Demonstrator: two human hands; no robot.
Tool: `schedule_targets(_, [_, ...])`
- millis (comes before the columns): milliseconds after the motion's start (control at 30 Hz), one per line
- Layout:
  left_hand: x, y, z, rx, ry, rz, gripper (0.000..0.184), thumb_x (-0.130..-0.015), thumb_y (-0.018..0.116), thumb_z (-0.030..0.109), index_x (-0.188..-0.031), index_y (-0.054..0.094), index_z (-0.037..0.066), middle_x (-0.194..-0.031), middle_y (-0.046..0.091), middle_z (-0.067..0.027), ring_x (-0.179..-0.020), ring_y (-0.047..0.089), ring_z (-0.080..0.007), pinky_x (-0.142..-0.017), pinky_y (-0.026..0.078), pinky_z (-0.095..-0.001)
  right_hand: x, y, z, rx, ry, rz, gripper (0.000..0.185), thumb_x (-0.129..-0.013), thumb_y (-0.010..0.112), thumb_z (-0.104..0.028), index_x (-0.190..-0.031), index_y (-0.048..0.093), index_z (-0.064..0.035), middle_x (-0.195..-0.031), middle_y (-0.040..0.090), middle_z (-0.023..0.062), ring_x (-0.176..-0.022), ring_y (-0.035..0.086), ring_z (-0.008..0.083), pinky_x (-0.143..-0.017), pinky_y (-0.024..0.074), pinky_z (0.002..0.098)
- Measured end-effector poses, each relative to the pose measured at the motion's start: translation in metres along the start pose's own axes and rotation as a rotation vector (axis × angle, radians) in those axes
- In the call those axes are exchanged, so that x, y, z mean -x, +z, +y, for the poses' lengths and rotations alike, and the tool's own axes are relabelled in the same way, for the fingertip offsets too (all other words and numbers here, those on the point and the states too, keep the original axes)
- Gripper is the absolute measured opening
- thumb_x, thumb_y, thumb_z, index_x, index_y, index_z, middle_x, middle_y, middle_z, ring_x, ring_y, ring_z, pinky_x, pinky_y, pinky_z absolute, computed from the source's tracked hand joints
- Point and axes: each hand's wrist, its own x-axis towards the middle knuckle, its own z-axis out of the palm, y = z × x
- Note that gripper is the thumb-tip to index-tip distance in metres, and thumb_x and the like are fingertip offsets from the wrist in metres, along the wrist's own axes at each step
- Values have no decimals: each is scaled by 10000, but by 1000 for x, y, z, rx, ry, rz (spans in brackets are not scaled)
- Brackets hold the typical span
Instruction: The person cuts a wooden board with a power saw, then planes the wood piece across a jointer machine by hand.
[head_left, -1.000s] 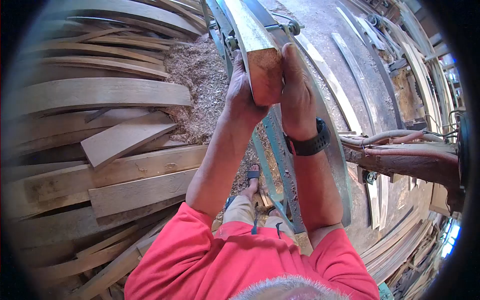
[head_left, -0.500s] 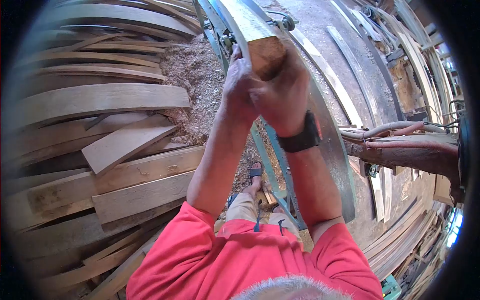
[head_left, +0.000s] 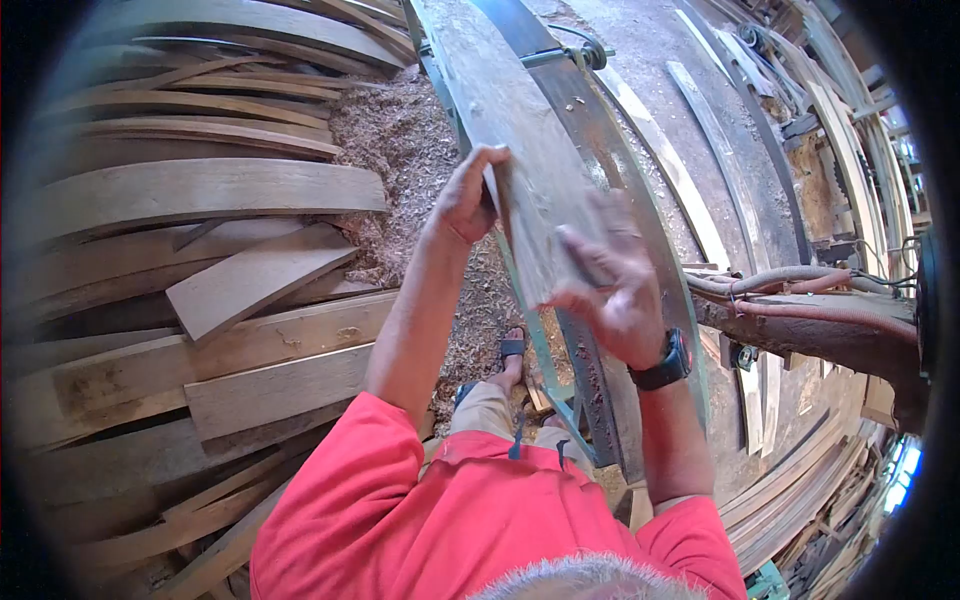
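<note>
A long wooden plank (head_left: 510,120) lies lengthwise over the metal bed (head_left: 625,170) of a green-framed machine, its near end tilted toward me. My left hand (head_left: 472,195) is closed on the plank's left edge, thumb over the top and some fingers hidden beneath. At the right side of the near end is my right hand (head_left: 625,290), its fingers spread apart and partly blurred. It is at the plank's edge, but whether it touches the wood I cannot tell. A dark watch (head_left: 665,365) sits on the right wrist.
Stacked boards (head_left: 200,200) fill the left side, with a short loose board (head_left: 260,280) on top. Wood shavings (head_left: 390,160) cover the floor beside the machine. To the right are hoses on an arm (head_left: 800,305) and long strips (head_left: 665,150) on the floor.
The plank's near end has come toward me, and its broad face shows instead of its end. My hands have parted; the right one has moved down and right, its fingers spreading.
</note>
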Motion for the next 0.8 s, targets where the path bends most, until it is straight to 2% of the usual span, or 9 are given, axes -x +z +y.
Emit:
schedule_targets(67, [-3,1,-23,16,-3,26,414,-891,679,218,-1230,594,-2,-1107,671,-117,-1024,671,-250,-975,551,-424,18,18,25,47,166,95,752,-820,877,-344,-1412,584,15,-1499,517,291,-1430,491,364,-1170,384,461])
schedule_targets(100, [-6,1,-33,-1,-8,22,400,-886,681,221,-1214,603,7,-1103,673,-109,-1021,671,-247,-966,553,-421,24,27,36,-261,476,201,701,-837,870,-336,-1362,609,49,-1456,561,281,-1373,543,321,-1128,423,423])
schedule_targets(167, [-7,1,-44,-22,-6,22,385,-880,684,224,-1197,612,16,-1098,676,-101,-1019,671,-244,-956,554,-417,23,21,39,-581,778,307,656,-854,863,-327,-1313,634,82,-1412,605,271,-1316,596,277,-1086,461,384])
schedule_targets(233, [-3,1,-55,58,-72,-1,409,-863,703,258,-1189,622,25,-1095,685,-92,-1008,676,-248,-941,556,-412,31,1,31,-759,893,61,635,-854,871,-289,-1269,633,128,-1283,691,235,-1134,680,217,-981,523,339])
schedule_targets(267, [2,2,-59,90,-71,-53,455,-871,705,332,-1209,624,39,-1110,696,-99,-1025,685,-251,-966,553,-418,35,-1,27,-655,785,107,644,-838,885,-281,-1277,631,116,-1156,739,196,-991,722,226,-916,553,349])
schedule_targets(433, [15,35,-68,214,-113,-120,623,-888,670,474,-1343,587,55,-1248,680,-133,-1116,684,-282,-1025,541,-444,28,-22,-22,-386,685,221,628,-827,879,-238,-1298,630,94,-1165,714,215,-1048,719,287,-927,554,378])
schedule_targets(500, [12,43,-69,380,0,-213,714,-884,656,525,-1415,543,61,-1287,672,-146,-1137,675,-296,-1024,537,-470,18,-27,-40,80,402,288,625,-801,871,-170,-1315,624,84,-1218,680,249,-1101,700,351,-951,549,413])
schedule_targets(667, [13,83,-48,743,122,-519,668,-919,628,559,-1361,585,60,-1260,687,-146,-1091,698,-303,-977,571,-479,-23,-41,-73,-104,235,378,755,-798,848,-119,-1446,510,72,-1264,655,258,-1137,677,397,-998,530,428])
schedule_targets(800, [23,86,-45,594,131,-409,668,-921,623,570,-1354,591,62,-1246,691,-145,-1081,701,-302,-968,574,-477,-37,-8,-82,-466,70,614,991,-760,867,-89,-1564,308,56,-1317,610,253,-1243,610,388,-1009,523,424])
